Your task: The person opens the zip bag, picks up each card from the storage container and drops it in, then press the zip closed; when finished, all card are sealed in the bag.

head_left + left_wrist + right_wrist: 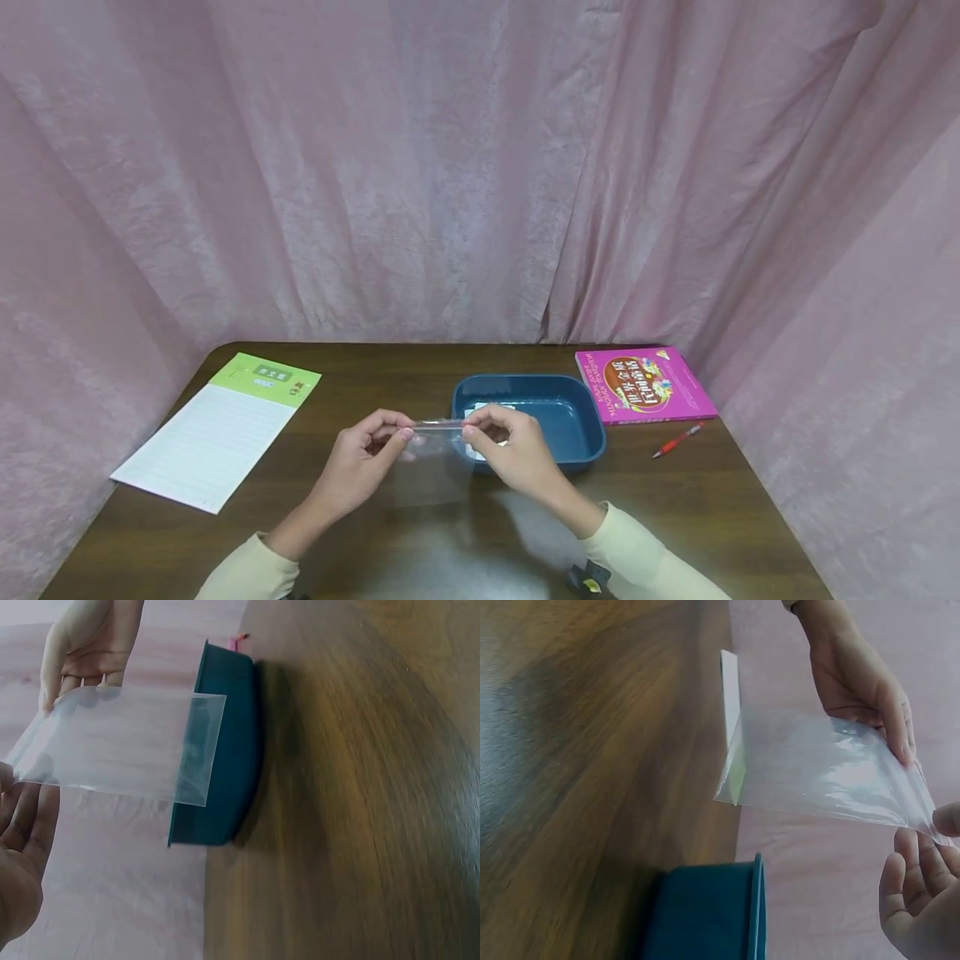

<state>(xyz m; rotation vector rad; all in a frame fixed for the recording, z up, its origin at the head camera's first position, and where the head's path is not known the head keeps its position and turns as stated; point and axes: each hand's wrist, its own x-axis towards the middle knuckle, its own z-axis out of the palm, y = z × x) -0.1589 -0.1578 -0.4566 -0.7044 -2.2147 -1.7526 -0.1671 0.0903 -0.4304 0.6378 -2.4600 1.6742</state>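
By the fingers of the left hand [358, 471] and right hand [521, 454], a clear plastic bag [127, 742] is pinched at both ends of its upper edge, above the table [360, 367]. Beyond, a blue bin [577, 425] is partly hidden by the right hand. A pink book [645, 385] and red pen [677, 441] are seen toward the far right corner, a lined notepad [202, 446] along the left edge. The bag's long axis is hung downward, its lower end pointed at the table.

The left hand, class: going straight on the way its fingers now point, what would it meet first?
Probably the right hand, which faces the left hand along the edge of the clear bag both pinch; exact depth is hard to judge.
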